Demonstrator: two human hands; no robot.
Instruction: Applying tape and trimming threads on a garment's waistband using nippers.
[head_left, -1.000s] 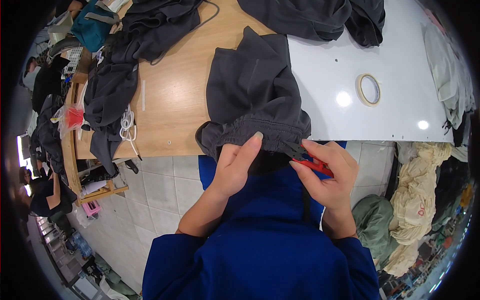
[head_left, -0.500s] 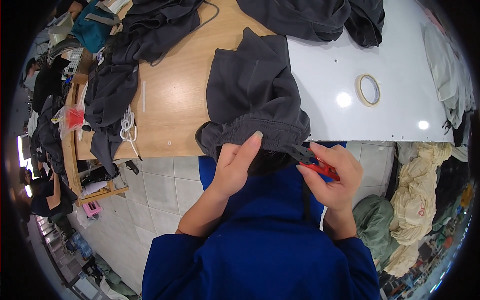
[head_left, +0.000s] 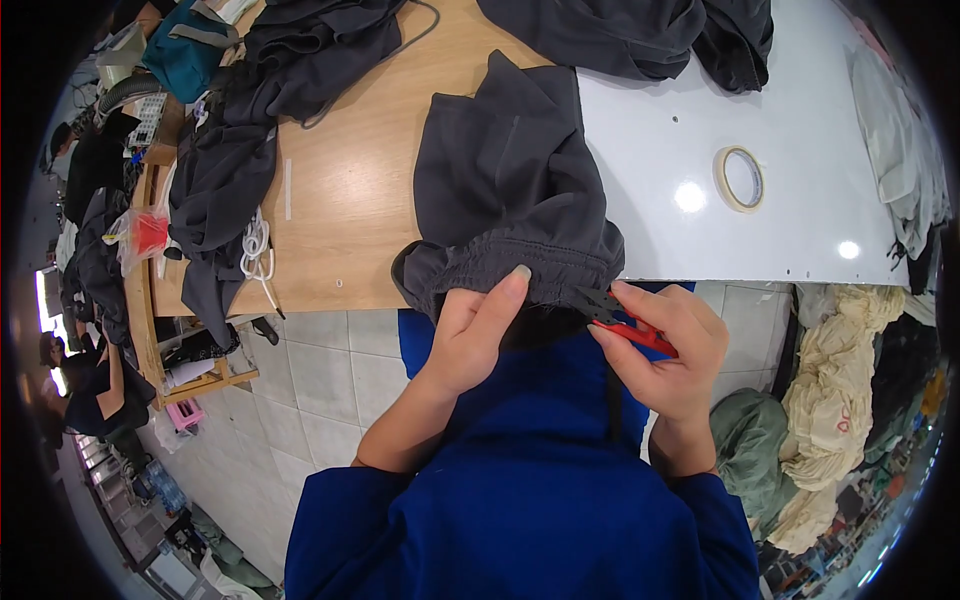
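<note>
A dark grey garment [head_left: 510,150] lies over the table's front edge, its gathered, elastic-looking waistband [head_left: 530,255] toward me. My left hand [head_left: 468,335] is closed on the near edge of that band, thumb on top and the other fingers hidden by the hand and the cloth. In my right hand [head_left: 675,350] is a pair of red-handled thread snips [head_left: 640,334], gripped between thumb and fingers. Their dark blades touch or almost touch the right side of the band. Whether any thread lies between the blades is too small to tell.
More dark grey garments [head_left: 590,35] lie at the table's back and left. A tape roll [head_left: 740,180] rests on the white right half of the table. White cord [head_left: 257,250] hangs near the left front corner. Cream cloth [head_left: 830,390] is heaped at the right. Other people are far left.
The snips and my right fingertips have shifted slightly up and left against the waistband. My left hand keeps the same hold, and the garment lies almost unchanged.
</note>
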